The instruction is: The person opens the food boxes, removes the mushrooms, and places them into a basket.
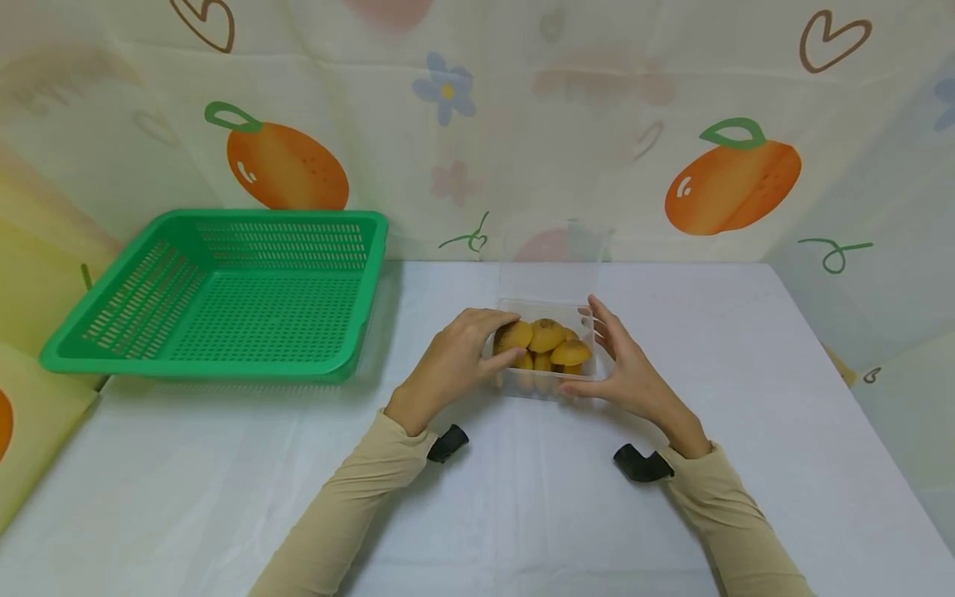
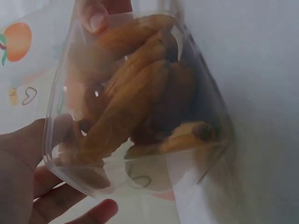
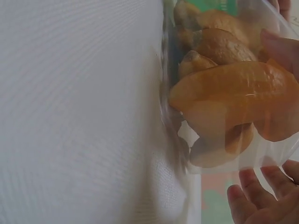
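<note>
Head view: I saw the whole table (image 1: 224,497), with a clear box (image 1: 547,385) of golden-brown buns (image 1: 547,336) at its middle and my two hands at its sides. Only this view showed the green basket (image 1: 224,290), well apart at 10 o'clock from the box, and the printed cloth (image 1: 522,124) behind the table.
Left wrist view: This one showed the clear box (image 2: 60,93) from close by, its wall see-through, the buns (image 2: 135,93) packed tight inside, one with a dark spot at 4 o'clock. My own left hand (image 2: 23,172) lay at 8 o'clock of the box, and a fingertip of the other hand showed at 12 o'clock.
Right wrist view: Here the buns (image 3: 229,98) looked bright orange and glossy through the box (image 3: 261,161) wall, and the box sat on the white cloth. My right hand's fingers (image 3: 254,196) showed at 5 o'clock.
Left hand (image 1: 455,361): It held the box at its 9 o'clock side, thumb and fingers curled round the wall.
Right hand (image 1: 622,365): It touched the box at its 3 o'clock side, fingers fairly straight against the wall.
Box: Clear, shallow, lidless as far as I could see, heaped with buns.
</note>
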